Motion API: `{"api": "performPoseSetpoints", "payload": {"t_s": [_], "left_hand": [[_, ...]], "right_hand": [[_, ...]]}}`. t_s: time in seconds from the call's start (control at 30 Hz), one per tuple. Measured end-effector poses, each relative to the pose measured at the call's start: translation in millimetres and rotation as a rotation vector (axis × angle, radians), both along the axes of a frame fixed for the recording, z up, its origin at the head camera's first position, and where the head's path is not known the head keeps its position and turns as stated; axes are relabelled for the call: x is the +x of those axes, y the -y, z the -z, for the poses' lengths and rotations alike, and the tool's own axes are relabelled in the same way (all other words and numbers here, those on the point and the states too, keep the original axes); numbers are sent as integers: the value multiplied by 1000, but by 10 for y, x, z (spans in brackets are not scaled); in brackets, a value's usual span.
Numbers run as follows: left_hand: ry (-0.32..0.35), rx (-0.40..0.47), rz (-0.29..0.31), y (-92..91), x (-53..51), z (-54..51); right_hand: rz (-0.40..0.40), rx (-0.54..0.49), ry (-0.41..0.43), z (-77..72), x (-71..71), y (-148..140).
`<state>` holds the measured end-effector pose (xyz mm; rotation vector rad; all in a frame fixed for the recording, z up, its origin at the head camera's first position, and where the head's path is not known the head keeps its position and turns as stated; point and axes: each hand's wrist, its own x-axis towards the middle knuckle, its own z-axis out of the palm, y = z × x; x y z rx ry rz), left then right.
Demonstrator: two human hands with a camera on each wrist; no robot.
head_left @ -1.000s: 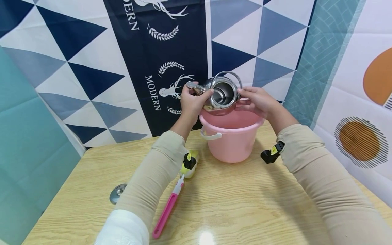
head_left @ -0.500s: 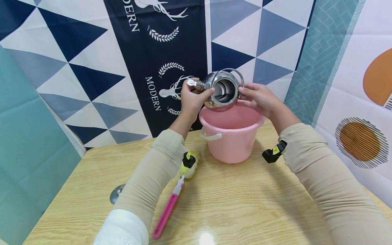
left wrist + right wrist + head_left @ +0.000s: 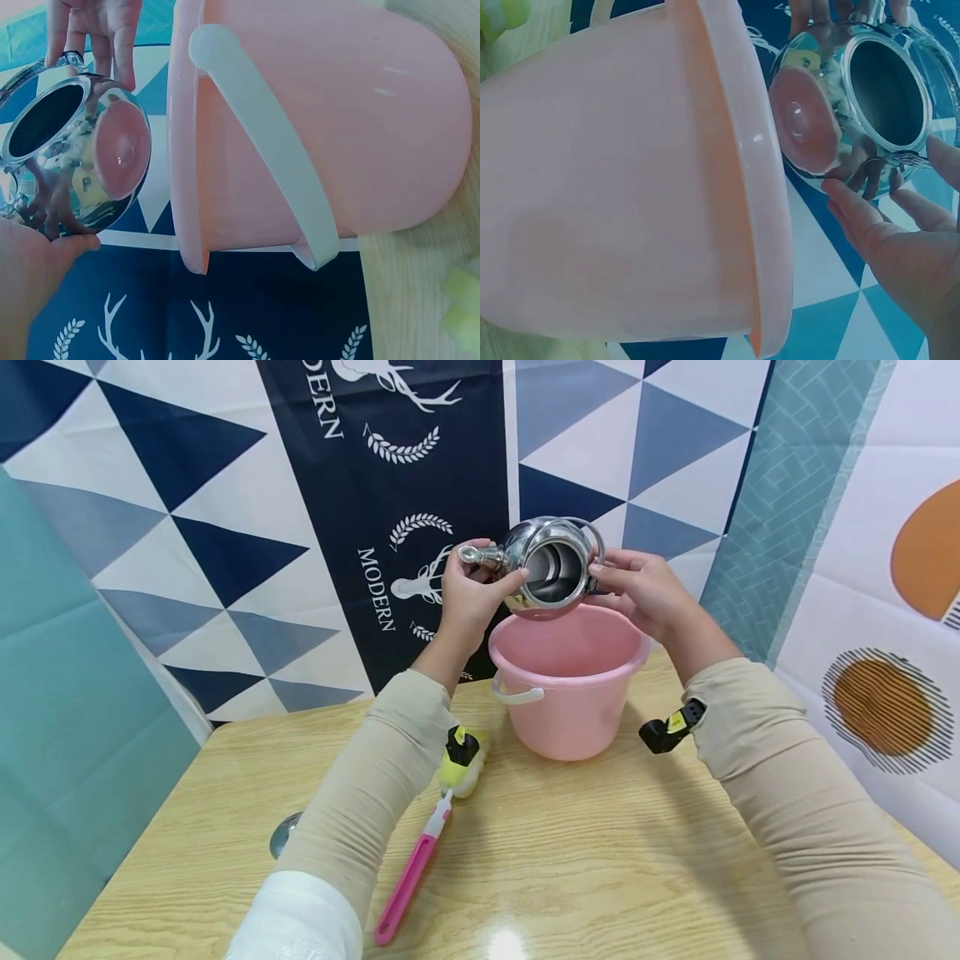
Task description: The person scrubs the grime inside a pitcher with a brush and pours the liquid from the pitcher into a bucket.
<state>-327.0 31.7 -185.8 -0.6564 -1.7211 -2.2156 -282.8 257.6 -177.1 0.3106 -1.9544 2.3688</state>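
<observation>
A shiny metal kettle point(image 3: 534, 537) is held above the pink bucket point(image 3: 568, 718), tilted so that its uncovered mouth faces me. My left hand point(image 3: 472, 602) grips it at the spout side, thumb near the rim of the mouth. On the other side my right hand point(image 3: 648, 589) holds it where the arched handle point(image 3: 596, 537) joins the body. In the right wrist view the thumb and fingers of the right hand point(image 3: 900, 247) lie about that joint. The bucket is reflected on the kettle point(image 3: 120, 150) in the left wrist view.
A brush with a pink handle point(image 3: 408, 889) and yellow-white sponge head point(image 3: 468, 777) lies on the wooden table point(image 3: 585, 860). Left of it is a round metal lid point(image 3: 282, 837), partly hidden by my left sleeve. A patterned curtain point(image 3: 420, 485) stands behind the bucket.
Both hands have raised the kettle a little, and it has shifted slightly to the right. More of the bucket's inside shows beneath it. The bucket, brush and lid have stayed put.
</observation>
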Motion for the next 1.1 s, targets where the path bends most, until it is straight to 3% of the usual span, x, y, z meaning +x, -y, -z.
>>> {"api": "performPoseSetpoints", "payload": {"t_s": [0.3, 0.7, 1.1], "left_hand": [[101, 90, 79, 44, -15, 8], [85, 96, 50, -28, 17, 82], [143, 63, 2, -46, 10, 132]], "right_hand": [[17, 34, -15, 6, 24, 43], [54, 49, -36, 73, 63, 5], [74, 9, -93, 166, 10, 10]]}}
